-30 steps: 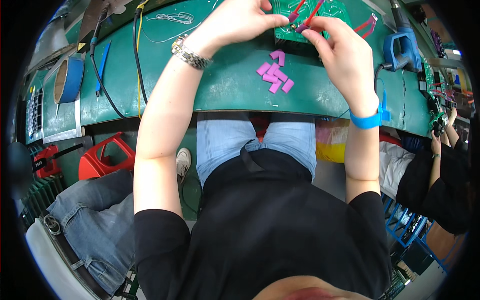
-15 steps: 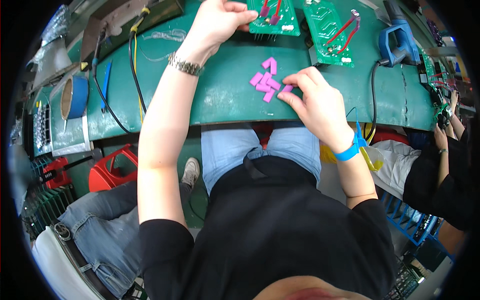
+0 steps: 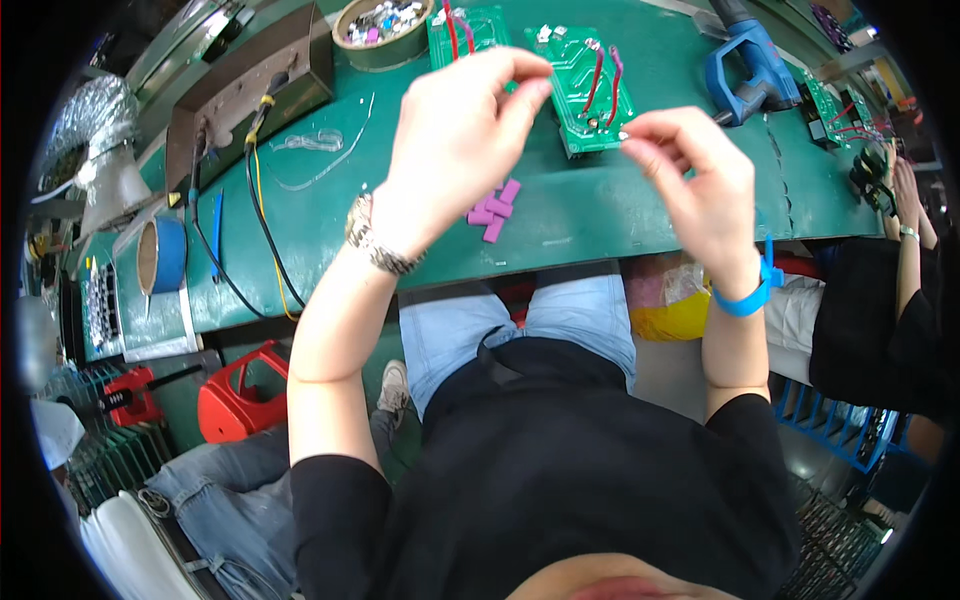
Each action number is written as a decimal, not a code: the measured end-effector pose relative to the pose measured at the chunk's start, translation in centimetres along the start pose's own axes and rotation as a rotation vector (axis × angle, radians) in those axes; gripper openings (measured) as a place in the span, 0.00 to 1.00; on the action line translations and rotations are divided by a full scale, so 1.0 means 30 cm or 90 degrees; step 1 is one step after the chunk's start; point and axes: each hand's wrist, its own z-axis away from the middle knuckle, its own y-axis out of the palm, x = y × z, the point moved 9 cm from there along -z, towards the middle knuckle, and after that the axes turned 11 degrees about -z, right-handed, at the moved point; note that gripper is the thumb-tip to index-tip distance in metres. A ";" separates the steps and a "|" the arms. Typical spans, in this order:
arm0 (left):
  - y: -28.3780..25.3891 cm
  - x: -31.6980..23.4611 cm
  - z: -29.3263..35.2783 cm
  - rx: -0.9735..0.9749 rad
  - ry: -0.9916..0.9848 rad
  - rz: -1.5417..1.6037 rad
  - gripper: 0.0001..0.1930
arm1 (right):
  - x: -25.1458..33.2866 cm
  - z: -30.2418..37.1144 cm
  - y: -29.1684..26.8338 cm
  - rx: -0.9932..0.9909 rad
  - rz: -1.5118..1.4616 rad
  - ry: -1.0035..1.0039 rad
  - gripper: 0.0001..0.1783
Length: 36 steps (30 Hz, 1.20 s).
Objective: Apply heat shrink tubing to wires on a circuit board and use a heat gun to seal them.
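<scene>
My left hand [image 3: 465,145] reaches over the bench, thumb and forefinger closed at the left edge of a green circuit board [image 3: 575,85]. Whatever is between those fingertips is too small to make out. My right hand [image 3: 695,175] is closed in a pinch at the board's near right corner, by a small white part; I cannot tell what it grips. Red wires [image 3: 612,90] stand up from this board. A second green board [image 3: 485,25] with red wires is partly behind my left hand. Small purple pieces [image 3: 490,212] lie in a pile nearer me.
A round tub [image 3: 345,50] of small parts stands at the back. Left are a brown metal trough [image 3: 215,105], black cables [image 3: 245,180], a blue tape roll [image 3: 163,255] and blue stick [image 3: 217,235]. Right are a blue power tool [image 3: 745,65] and a co-worker's hands [image 3: 905,190].
My right hand has left the purple pieces for the board's corner. My left hand has moved from the left board to the right board's edge. The view has shifted, bringing in the tub.
</scene>
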 end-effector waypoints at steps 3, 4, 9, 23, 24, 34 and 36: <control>0.008 0.052 -0.020 0.053 -0.101 0.110 0.12 | 0.026 0.083 0.134 0.104 0.025 -0.063 0.07; 0.014 0.060 -0.021 0.064 -0.168 0.130 0.13 | 0.009 0.098 0.171 0.110 0.036 -0.047 0.08; 0.006 0.030 -0.021 0.083 -0.225 0.126 0.12 | -0.055 0.107 0.328 0.182 0.164 0.000 0.15; 0.170 -0.045 -0.069 0.076 -0.111 0.361 0.14 | 0.027 0.079 0.064 -0.002 -0.027 -0.011 0.06; 0.184 -0.036 -0.075 0.076 -0.140 0.374 0.12 | 0.000 0.056 -0.014 -0.062 -0.113 0.068 0.06; 0.209 -0.048 -0.104 0.018 -0.059 0.310 0.11 | -0.123 -0.143 -0.135 -0.012 -0.235 0.265 0.11; 0.201 -0.054 -0.106 0.017 -0.080 0.297 0.11 | -0.121 -0.151 -0.127 0.017 -0.229 0.268 0.11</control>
